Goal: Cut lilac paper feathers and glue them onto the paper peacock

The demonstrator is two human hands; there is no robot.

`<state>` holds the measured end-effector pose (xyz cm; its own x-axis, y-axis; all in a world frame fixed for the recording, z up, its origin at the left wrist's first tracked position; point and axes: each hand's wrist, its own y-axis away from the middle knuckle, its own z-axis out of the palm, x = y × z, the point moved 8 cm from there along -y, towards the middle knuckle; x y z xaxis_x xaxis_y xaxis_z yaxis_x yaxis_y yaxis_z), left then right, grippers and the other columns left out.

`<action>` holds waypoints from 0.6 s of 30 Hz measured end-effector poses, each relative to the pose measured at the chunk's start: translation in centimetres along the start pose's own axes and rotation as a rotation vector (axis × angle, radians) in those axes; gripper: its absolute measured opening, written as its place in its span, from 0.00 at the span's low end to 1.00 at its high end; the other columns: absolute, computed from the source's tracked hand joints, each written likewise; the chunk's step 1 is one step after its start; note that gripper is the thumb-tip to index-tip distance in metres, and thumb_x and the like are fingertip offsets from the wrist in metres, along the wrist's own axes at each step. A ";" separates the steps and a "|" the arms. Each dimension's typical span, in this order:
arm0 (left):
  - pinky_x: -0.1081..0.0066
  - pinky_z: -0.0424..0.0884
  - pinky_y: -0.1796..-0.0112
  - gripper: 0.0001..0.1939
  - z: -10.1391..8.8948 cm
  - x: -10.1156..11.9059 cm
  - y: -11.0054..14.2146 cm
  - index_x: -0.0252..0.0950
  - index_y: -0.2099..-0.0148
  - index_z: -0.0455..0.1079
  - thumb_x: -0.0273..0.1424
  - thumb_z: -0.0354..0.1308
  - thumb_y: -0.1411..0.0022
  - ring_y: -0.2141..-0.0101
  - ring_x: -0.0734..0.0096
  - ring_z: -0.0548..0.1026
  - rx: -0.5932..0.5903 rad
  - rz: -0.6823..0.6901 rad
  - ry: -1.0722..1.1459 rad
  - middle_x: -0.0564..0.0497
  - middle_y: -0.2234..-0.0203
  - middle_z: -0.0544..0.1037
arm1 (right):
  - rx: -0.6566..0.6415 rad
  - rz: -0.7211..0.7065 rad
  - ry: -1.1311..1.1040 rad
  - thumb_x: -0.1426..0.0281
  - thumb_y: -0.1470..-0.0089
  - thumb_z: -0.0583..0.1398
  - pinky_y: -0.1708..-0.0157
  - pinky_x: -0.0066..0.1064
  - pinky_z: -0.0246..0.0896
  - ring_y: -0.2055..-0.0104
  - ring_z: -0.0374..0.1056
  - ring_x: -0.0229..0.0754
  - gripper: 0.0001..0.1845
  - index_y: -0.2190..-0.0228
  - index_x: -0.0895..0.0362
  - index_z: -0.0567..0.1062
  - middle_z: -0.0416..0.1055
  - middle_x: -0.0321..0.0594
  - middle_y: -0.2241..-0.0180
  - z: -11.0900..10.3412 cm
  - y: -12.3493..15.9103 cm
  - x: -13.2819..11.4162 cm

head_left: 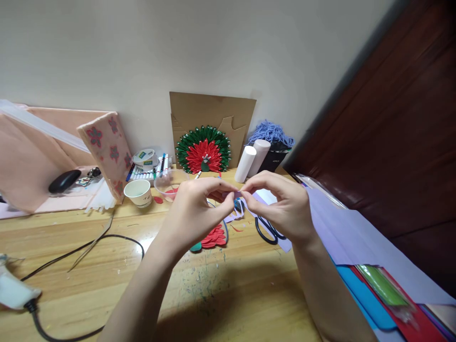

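- Lilac scrap (237,194) was up above the desk (235,294), between both hands.
- Left hand (199,202) and right hand (285,204) pinched it, fingers nearly meeting thumbs and hiding most of it.
- Probably paper or thin foam, it looked light, bendable, easily creased or torn.
- Opposite edges seemed best for a gentle grip.

A paper cup (138,195) stands beside a pink box (106,168) (its side bears flower shapes), while blue yarn (271,133) tops a black container (273,160) just behind two pale upright cylinders (245,164).
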<state>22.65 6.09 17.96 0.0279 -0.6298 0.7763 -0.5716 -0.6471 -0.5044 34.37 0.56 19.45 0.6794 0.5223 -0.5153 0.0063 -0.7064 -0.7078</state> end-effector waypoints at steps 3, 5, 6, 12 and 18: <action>0.79 0.71 0.72 0.07 -0.4 0.2 0.0 0.33 0.67 0.75 0.22 0.57 0.47 0.74 0.77 0.74 0.034 0.023 -0.048 0.51 0.74 0.79 | 0.000 0.024 0.013 0.77 0.51 0.61 0.70 0.27 0.63 0.71 0.66 0.34 0.04 0.73 0.56 0.72 0.70 0.33 0.74 0.0 0.1 0.3; 0.80 0.71 0.74 0.08 -0.6 0.3 0.0 0.33 0.67 0.75 0.21 0.56 0.47 0.74 0.78 0.74 0.058 0.035 -0.059 0.51 0.74 0.79 | -0.009 0.054 -0.022 0.76 0.52 0.61 0.68 0.28 0.64 0.70 0.67 0.35 0.04 0.71 0.56 0.72 0.70 0.34 0.72 0.1 0.2 0.8; 0.80 0.71 0.74 0.08 -0.7 0.4 0.0 0.33 0.66 0.75 0.21 0.55 0.47 0.74 0.78 0.74 0.065 0.039 -0.055 0.51 0.74 0.79 | -0.017 0.070 -0.049 0.75 0.52 0.62 0.68 0.28 0.64 0.69 0.67 0.36 0.06 0.69 0.56 0.72 0.71 0.34 0.71 0.3 0.2 1.0; 0.79 0.72 0.72 0.06 -0.2 0.4 -0.1 0.32 0.69 0.75 0.22 0.56 0.46 0.75 0.78 0.74 0.051 0.045 -0.029 0.51 0.75 0.79 | 0.017 0.039 -0.067 0.75 0.51 0.62 0.67 0.28 0.64 0.69 0.68 0.36 0.03 0.71 0.57 0.74 0.72 0.35 0.72 0.2 0.1 0.6; 0.80 0.70 0.76 0.05 -0.8 0.0 -0.1 0.32 0.68 0.73 0.23 0.57 0.47 0.76 0.78 0.72 0.094 0.013 -0.034 0.51 0.76 0.77 | 0.033 0.041 -0.051 0.77 0.51 0.61 0.69 0.27 0.63 0.71 0.66 0.34 0.04 0.72 0.57 0.72 0.70 0.33 0.73 -0.2 0.1 0.5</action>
<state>22.10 6.51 18.30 0.0498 -0.6511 0.7573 -0.4925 -0.6757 -0.5486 34.85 0.67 19.18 0.6400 0.5180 -0.5674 -0.0453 -0.7118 -0.7010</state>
